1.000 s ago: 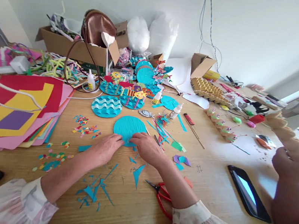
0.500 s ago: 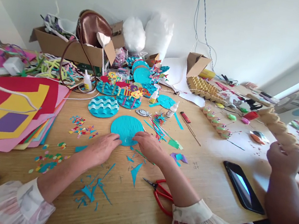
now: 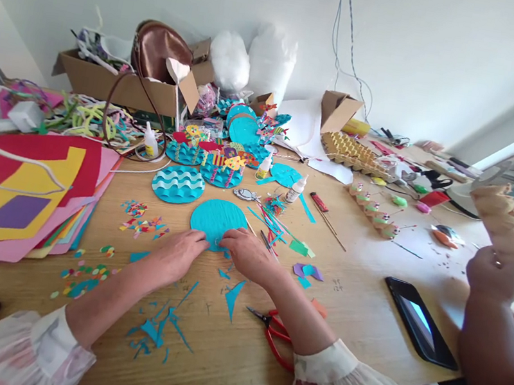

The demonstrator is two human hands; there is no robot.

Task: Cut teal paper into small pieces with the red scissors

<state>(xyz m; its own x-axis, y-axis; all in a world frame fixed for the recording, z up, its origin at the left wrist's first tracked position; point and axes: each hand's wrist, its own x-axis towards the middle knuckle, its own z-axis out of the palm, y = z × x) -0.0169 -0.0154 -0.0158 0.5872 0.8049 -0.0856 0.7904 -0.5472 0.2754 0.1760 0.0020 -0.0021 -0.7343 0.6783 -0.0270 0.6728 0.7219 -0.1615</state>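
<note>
A round blue paper disc (image 3: 218,216) lies flat on the wooden table in front of me. My left hand (image 3: 185,251) grips its near left edge, with the fingertips pressed together on the rim. At the near right edge, my right hand (image 3: 247,253) holds the same rim with bent fingers; the thumb is mostly hidden. Red-handled scissors (image 3: 279,342) lie partly beneath my right forearm. Blue paper scraps (image 3: 154,329) are scattered between my forearms. Just behind the disc sits another blue disc with wavy paper strips (image 3: 177,184).
Glue bottles (image 3: 295,189) stand behind the disc, near finished fish decorations (image 3: 222,164). Coloured sheets (image 3: 17,193) are stacked at left. To the right are a phone (image 3: 420,322) and another person's hand (image 3: 495,276) holding a piece of egg carton (image 3: 502,215).
My right hand has slid slightly left along the disc's near edge. My left hand stays put. The other person's hand and egg carton piece have shifted right.
</note>
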